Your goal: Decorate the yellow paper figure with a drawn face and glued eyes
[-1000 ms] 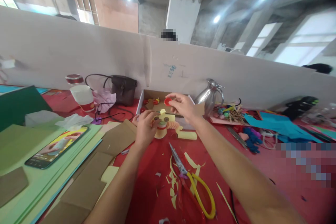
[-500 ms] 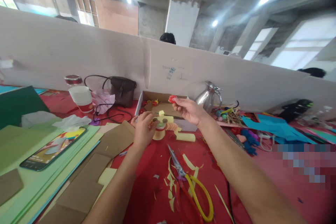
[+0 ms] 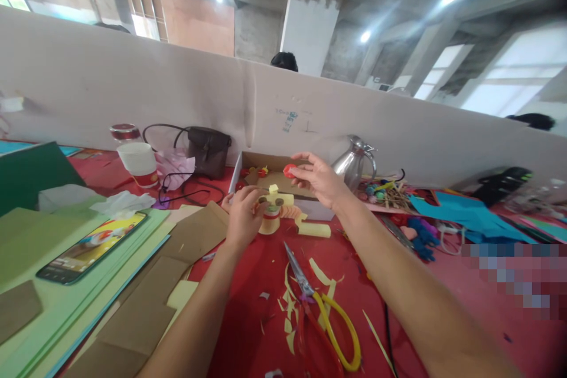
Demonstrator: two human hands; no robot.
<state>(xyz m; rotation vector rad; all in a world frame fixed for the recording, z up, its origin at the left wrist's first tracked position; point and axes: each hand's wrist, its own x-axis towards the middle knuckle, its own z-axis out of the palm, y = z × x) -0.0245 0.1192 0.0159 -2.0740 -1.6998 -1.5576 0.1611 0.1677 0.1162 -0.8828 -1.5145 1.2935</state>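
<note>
My left hand (image 3: 241,217) is closed around a small yellow paper figure (image 3: 275,211) that stands on the red tabletop (image 3: 447,283). The figure has a yellow head with two dark eyes, an orange pleated piece and a yellow arm lying to its right. My right hand (image 3: 316,179) is raised just above and right of the figure, pinching a small red piece (image 3: 289,170) between thumb and fingers. Behind both hands sits an open cardboard box (image 3: 248,166) with small parts inside.
Yellow-handled scissors (image 3: 325,316) lie among paper scraps in front of me. A phone (image 3: 91,247) rests on green sheets at left, beside brown card pieces (image 3: 146,307). A paper cup (image 3: 138,162), dark bag (image 3: 208,150), metal jug (image 3: 354,165) and blue craft materials (image 3: 460,212) line the partition wall.
My right hand lifted the red piece slightly up and right, then came back down a little toward the figure. My left hand kept its hold on the figure.
</note>
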